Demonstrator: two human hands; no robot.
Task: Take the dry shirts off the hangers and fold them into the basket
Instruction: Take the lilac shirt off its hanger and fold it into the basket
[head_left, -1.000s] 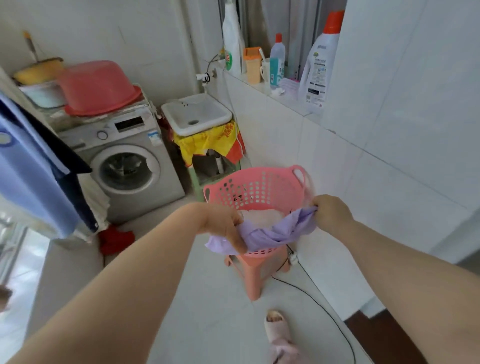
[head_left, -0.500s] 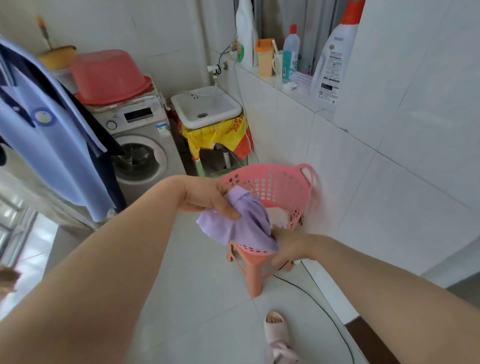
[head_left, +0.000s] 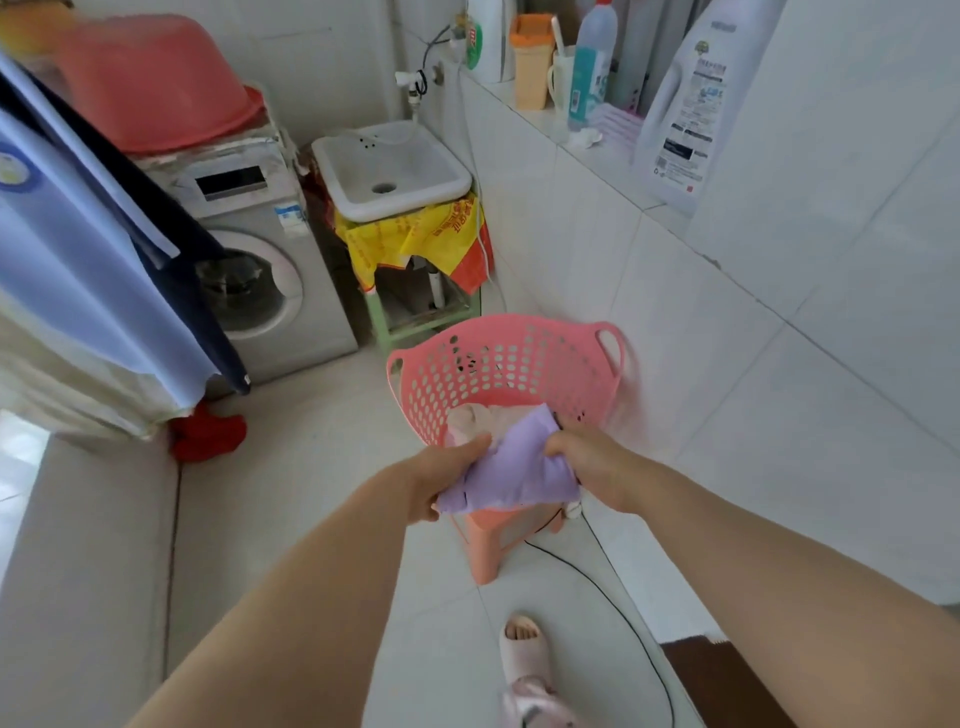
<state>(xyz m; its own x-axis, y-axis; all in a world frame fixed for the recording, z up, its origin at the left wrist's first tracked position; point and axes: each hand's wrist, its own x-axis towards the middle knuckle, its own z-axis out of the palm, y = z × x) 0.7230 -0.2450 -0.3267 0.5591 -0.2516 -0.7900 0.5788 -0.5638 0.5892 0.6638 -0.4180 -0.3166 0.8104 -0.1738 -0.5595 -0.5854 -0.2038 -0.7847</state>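
A folded lilac shirt (head_left: 511, 470) hangs over the near rim of the pink perforated basket (head_left: 498, 364), which stands on a small orange stool (head_left: 485, 545). My left hand (head_left: 441, 478) grips the shirt's left side and my right hand (head_left: 587, 462) grips its right side. Inside the basket a pale pink garment (head_left: 475, 418) lies under the lilac one. At the left edge a light blue shirt (head_left: 72, 270) and a dark navy garment (head_left: 176, 249) hang down; their hangers are out of view.
A grey washing machine (head_left: 270, 260) with a red tub (head_left: 156, 88) on top stands at the back left, beside a white sink (head_left: 389, 171). Detergent bottles (head_left: 691, 104) line the tiled ledge. A red cloth (head_left: 208, 434) and a black cable (head_left: 623, 587) lie on the floor near my slippered foot (head_left: 524, 649).
Both hands have brought the lilac shirt into a smaller fold and lowered it onto the basket's near rim. The view has tilted downward and closer to the basket.
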